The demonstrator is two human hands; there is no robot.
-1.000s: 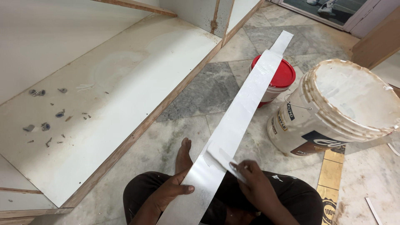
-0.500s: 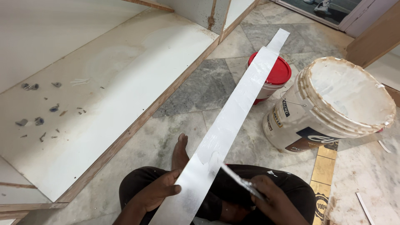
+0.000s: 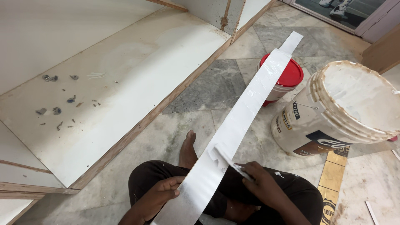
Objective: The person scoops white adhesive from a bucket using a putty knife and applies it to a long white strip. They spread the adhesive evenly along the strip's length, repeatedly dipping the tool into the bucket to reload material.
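While we sit cross-legged, left hand (image 3: 160,196) grip clamped on long white strip (image 3: 233,133), right hand (image 3: 260,185) grip clamped on scraper (image 3: 231,163), glue spread along strip, red-lidded tub (image 3: 287,79) beneath.

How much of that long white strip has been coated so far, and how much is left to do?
The far part of the long white strip, over the red-lidded tub, looks glossy and wet, so it seems already coated. The right hand is pressing a small scraper into a ridge of white paste mid-strip, while the left hand steadies the edge. The near end by the lap looks duller, likely still uncoated.
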